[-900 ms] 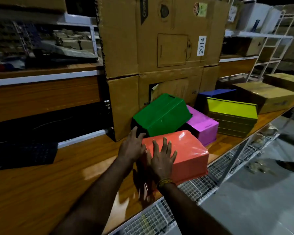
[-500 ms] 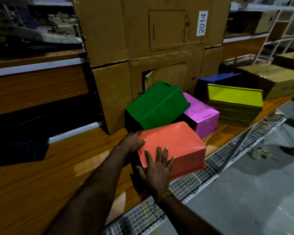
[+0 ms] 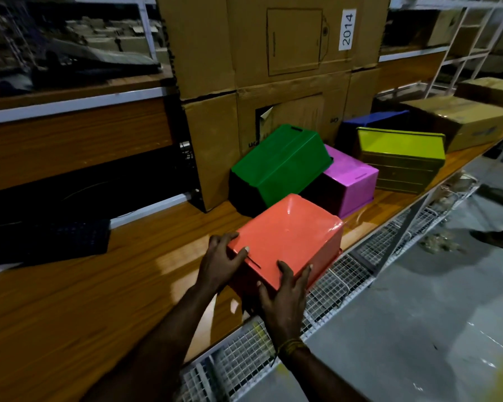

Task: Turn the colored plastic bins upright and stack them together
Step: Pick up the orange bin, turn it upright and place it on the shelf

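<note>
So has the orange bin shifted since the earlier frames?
Yes. The orange bin has been pulled nearer the wooden shelf's front edge, away from the green bin.

The orange bin (image 3: pixel 288 239) is smooth, glossy plastic with bright glints on its base; the green bin (image 3: pixel 279 166) and pink bin (image 3: pixel 350 181) are the same plastic, duller. The worktop (image 3: pixel 105 288) is polished wood-grain. At 12 o'clock, cartons (image 3: pixel 273 53) are matt cardboard. At 5 o'clock, mesh (image 3: pixel 343 271) is white wire.
</note>
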Demonstrator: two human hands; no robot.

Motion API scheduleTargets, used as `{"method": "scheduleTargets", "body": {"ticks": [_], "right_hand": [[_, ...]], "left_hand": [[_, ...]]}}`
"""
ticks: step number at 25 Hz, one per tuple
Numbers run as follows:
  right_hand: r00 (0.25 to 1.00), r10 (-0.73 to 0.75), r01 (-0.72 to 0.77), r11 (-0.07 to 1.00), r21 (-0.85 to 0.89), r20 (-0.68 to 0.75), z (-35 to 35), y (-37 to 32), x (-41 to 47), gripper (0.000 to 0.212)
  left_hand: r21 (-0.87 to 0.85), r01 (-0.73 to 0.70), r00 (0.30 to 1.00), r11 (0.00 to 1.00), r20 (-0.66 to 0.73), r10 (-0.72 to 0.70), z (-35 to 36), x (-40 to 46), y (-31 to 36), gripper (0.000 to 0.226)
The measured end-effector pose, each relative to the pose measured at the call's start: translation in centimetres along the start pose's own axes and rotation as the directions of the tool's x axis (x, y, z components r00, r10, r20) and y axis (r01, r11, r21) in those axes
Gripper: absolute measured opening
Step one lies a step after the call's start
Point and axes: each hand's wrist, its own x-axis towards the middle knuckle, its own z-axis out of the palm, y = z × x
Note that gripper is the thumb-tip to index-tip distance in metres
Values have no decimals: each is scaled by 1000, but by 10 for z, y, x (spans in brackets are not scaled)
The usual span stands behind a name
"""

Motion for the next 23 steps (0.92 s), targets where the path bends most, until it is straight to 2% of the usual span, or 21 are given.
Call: {"method": "scheduleTargets", "body": {"ticks": [3,6,11,13,16,18,23], "right_hand": [[997,-68,69,998,12,-47,3,-10,-37,61],[987,-129,136,988,73,-95,9,-29,-77,55],[961,-221,252,949,191,-169,11,-81,-97,60],[950,-269,298,933,203,-159,9,-106,-92,66],[939,-326,342,910,233,-106,2,-138,-84,73],[941,-327,337,899,281,-84,-4,-155,-78,69],[934,-358,350,901,254,-18,-16,-197,-39,55]], "left_hand": [[-79,-66,995,995,-85,59,-24,-48,-18,41],[-89,-91,966,992,-250,66,-53,-95,-30,39],[-137,-114,865,984,-502,30,-105,-130,-32,54],[-151,-104,819,983,-574,-1,-124,-134,-28,53],[-113,-58,778,992,-628,-25,-148,-138,-23,33],[-97,-47,770,994,-637,-26,-164,-136,-16,25],[96,80,798,992,-603,-5,-208,-106,5,25]]}}
